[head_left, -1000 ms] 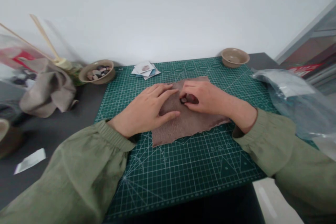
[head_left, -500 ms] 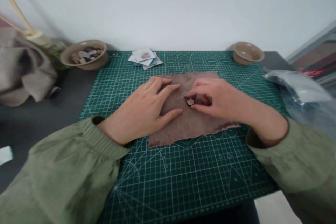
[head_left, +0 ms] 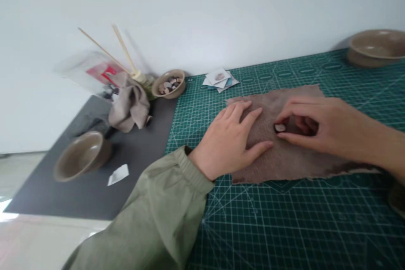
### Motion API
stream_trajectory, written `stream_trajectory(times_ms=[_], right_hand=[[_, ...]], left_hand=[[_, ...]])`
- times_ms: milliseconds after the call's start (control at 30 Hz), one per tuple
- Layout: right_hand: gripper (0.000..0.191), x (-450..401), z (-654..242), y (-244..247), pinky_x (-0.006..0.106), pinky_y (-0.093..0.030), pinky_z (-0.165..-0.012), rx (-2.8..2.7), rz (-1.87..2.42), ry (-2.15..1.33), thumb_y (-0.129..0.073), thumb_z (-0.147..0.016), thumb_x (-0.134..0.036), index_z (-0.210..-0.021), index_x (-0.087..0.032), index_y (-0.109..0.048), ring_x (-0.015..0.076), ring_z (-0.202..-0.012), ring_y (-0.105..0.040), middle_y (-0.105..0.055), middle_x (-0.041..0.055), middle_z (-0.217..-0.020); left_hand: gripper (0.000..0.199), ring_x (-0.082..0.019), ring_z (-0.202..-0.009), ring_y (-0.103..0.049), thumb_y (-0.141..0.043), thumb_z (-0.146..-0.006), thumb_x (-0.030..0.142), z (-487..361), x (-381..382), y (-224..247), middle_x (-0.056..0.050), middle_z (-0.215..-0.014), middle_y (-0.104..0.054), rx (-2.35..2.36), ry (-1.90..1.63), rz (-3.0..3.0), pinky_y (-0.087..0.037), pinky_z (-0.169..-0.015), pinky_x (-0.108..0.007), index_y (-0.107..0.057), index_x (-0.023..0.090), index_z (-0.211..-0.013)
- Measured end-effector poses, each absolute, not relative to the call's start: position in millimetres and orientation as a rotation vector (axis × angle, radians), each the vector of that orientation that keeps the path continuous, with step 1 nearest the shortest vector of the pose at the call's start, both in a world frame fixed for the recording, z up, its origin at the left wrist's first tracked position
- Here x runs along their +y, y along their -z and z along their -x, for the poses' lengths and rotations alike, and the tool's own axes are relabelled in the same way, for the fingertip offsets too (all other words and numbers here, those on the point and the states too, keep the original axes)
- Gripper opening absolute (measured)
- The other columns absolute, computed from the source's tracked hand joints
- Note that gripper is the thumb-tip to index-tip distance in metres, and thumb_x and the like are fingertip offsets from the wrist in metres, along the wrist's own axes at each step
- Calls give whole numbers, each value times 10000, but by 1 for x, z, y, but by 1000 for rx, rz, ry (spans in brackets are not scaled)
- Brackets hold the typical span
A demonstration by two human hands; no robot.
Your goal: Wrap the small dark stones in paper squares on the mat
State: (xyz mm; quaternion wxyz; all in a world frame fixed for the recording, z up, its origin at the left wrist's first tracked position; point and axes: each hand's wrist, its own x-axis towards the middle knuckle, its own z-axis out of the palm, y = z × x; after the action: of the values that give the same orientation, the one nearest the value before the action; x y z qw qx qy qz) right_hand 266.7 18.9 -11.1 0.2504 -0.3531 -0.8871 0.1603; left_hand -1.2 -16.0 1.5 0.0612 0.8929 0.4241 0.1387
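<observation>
A greyish-brown piece of cloth [head_left: 303, 164] with ragged edges lies spread on the green cutting mat [head_left: 272, 219]. My left hand [head_left: 232, 139] rests flat on the cloth's left part, fingers spread, holding nothing. Close to its right, my right hand [head_left: 313, 124] pinches a small pebble-like piece [head_left: 280, 128] between thumb and index finger, at the middle of the cloth. The piece has a pale face and a dark rim. Whether it touches the cloth, I cannot tell. The other fingers of my right hand are curled behind and partly hidden.
A brown bowl [head_left: 179, 89] of similar small pieces stands by the mat's back left corner, near a stack of cards [head_left: 218, 78]. Another bowl [head_left: 376, 48] is at the back right. Leftward are crumpled cloth [head_left: 128, 105], reed sticks in a bottle [head_left: 144, 80], a third bowl [head_left: 79, 156] and a white card [head_left: 118, 174].
The view has swung left, so everything appears shifted right and the third bowl has come into sight. Both hands keep nearly the same places on the cloth, the pinch still closed.
</observation>
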Motion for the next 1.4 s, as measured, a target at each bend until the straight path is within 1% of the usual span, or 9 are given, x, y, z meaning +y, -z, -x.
stream_trajectory(times_ms=[133,400,633,733,833,967,1067,1267,1400], right_hand=[[138,24,-268,19,406,-380,-524,-2361,925,-426,-711,-953,-472,-1000,-343,-719,218,-537,-526,-566,-15,-657],[91,18,-257,1,351,-447,-671,-2431,1056,-411,-733,-960,-314,-991,-229,-727,188,-710,-604,-682,29,-885],[107,17,-264,10,374,-441,-622,-2404,1063,-410,-737,-954,-365,-1006,-272,-745,203,-656,-588,-681,26,-819],[107,18,-268,20,406,-439,-596,-2409,1132,-423,-744,-969,-384,-1052,-319,-761,222,-622,-582,-677,35,-774],[111,18,-269,23,416,-427,-566,-2385,1156,-430,-782,-950,-380,-1057,-354,-770,222,-590,-569,-663,33,-736],[88,19,-269,22,424,-453,-597,-2385,1143,-414,-778,-949,-387,-1021,-338,-777,229,-619,-594,-667,34,-745],[155,23,-270,26,408,-436,-586,-2375,1113,-424,-765,-949,-447,-1021,-311,-787,225,-605,-582,-651,24,-719],[263,28,-271,30,370,-396,-565,-2359,1064,-463,-728,-954,-537,-1011,-289,-792,210,-579,-559,-642,15,-703],[292,26,-270,26,356,-377,-573,-2359,1070,-490,-720,-958,-538,-1000,-260,-801,196,-572,-550,-624,13,-674]], left_hand=[[740,-373,-1563,-428,-616,-1025,630,1,-16,0,-191,-1655,-473,1294,-407,-2703,-358,-1313,-565,-503,182,-1603],[706,-406,-1583,-402,-641,-1021,594,5,-11,8,-149,-1693,-448,1244,-517,-2670,-345,-1315,-628,-490,244,-1615],[674,-359,-1576,-418,-595,-1050,588,4,-12,-7,-164,-1691,-452,1314,-501,-2721,-360,-1315,-557,-494,207,-1597],[562,-358,-1506,-490,-541,-1085,538,28,-15,-30,-179,-1602,-533,1611,-434,-2744,-424,-1256,-551,-556,188,-1525],[449,-399,-1248,-658,-456,-1105,513,81,-21,-58,-196,-1317,-685,2173,-275,-2569,-558,-1052,-584,-677,168,-1291],[606,-482,-1185,-676,-454,-1053,609,169,-16,-68,-289,-1287,-672,2819,-67,-2081,-568,-951,-607,-610,98,-1339],[740,-473,-1135,-697,-539,-977,672,214,-1,-57,-305,-1238,-701,2836,117,-1913,-570,-917,-555,-568,59,-1390],[402,-365,-1062,-721,-587,-944,354,245,6,-66,-188,-1155,-766,2752,81,-2000,-529,-906,-442,-717,134,-1254],[436,-373,-1074,-681,-509,-996,337,268,-7,-96,-166,-1114,-742,2779,-54,-2006,-490,-926,-503,-721,114,-1304]])
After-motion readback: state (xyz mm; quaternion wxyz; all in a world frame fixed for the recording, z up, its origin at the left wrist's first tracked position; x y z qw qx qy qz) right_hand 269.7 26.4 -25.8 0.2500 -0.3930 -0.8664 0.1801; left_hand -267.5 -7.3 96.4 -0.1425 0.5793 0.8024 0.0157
